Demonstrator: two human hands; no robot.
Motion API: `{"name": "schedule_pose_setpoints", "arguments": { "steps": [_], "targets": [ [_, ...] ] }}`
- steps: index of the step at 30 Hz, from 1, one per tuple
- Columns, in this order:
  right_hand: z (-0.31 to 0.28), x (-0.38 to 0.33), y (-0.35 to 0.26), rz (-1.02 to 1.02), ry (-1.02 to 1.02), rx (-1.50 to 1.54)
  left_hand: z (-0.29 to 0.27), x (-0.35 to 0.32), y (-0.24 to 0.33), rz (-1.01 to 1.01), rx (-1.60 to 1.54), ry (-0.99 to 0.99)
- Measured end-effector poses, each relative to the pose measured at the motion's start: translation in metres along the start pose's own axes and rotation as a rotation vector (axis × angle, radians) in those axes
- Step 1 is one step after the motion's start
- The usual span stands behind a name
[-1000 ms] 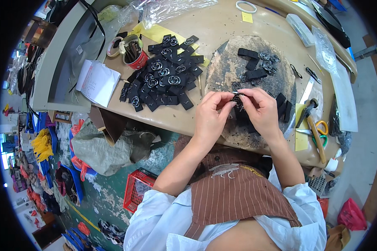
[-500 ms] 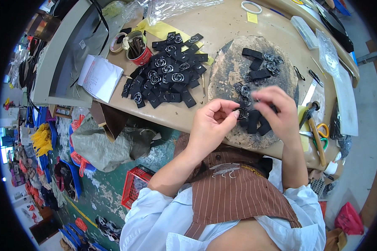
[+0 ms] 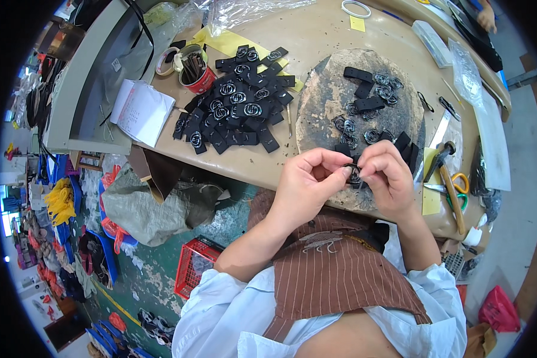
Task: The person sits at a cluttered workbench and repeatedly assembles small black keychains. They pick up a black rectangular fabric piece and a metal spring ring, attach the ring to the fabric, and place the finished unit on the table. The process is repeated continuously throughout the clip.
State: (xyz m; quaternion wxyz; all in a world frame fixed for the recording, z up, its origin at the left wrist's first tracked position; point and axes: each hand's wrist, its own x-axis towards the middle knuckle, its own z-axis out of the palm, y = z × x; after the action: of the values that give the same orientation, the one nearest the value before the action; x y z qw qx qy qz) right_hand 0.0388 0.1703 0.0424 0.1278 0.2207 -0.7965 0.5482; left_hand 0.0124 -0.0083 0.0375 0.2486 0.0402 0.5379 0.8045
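Between my two hands, over the near edge of a round worn board [image 3: 319, 119], is a dark metal buckle [image 3: 354, 174]. My left hand [image 3: 307, 185] pinches its left side between thumb and fingers. The fingers of my right hand [image 3: 389, 179] are closed at its right side. Whether a second small piece is between those fingers is hidden. On the board lie several more buckles [image 3: 385, 95] and short black straps [image 3: 369, 104]; a few straps lie just behind my hands. To the left is a heap of black straps with buckles fitted [image 3: 232, 107].
A red can [image 3: 201, 80] of dark strips and a notebook [image 3: 142, 110] stand left of the heap. Right of the board are a hammer [image 3: 450, 194], scissors [image 3: 459, 183] and a yellow card [image 3: 431, 200]. A red crate [image 3: 191, 265] sits on the floor.
My right hand has come down and left from over the board to meet the buckle. My left hand has shifted slightly right and nearer. Another person's hand has appeared at the top right.
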Motion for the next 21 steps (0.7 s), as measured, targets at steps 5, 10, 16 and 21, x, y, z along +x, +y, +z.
{"name": "schedule_pose_setpoints", "arguments": {
  "steps": [5, 10, 16, 21],
  "targets": [
    [0.004, -0.005, 0.002, 0.064, 0.090, 0.103, -0.002, 0.001, -0.005, -0.020, -0.046, -0.031],
    [-0.007, -0.005, 0.000, -0.022, -0.012, 0.004, 0.003, -0.007, 0.002, 0.050, 0.076, -0.026],
    [0.005, -0.015, 0.007, -0.027, 0.128, 0.157, -0.001, 0.001, -0.001, -0.189, -0.287, -0.139],
    [-0.002, -0.002, -0.006, -0.079, 0.054, -0.152, 0.002, -0.003, -0.005, 0.039, -0.125, 0.007]
  ]
}}
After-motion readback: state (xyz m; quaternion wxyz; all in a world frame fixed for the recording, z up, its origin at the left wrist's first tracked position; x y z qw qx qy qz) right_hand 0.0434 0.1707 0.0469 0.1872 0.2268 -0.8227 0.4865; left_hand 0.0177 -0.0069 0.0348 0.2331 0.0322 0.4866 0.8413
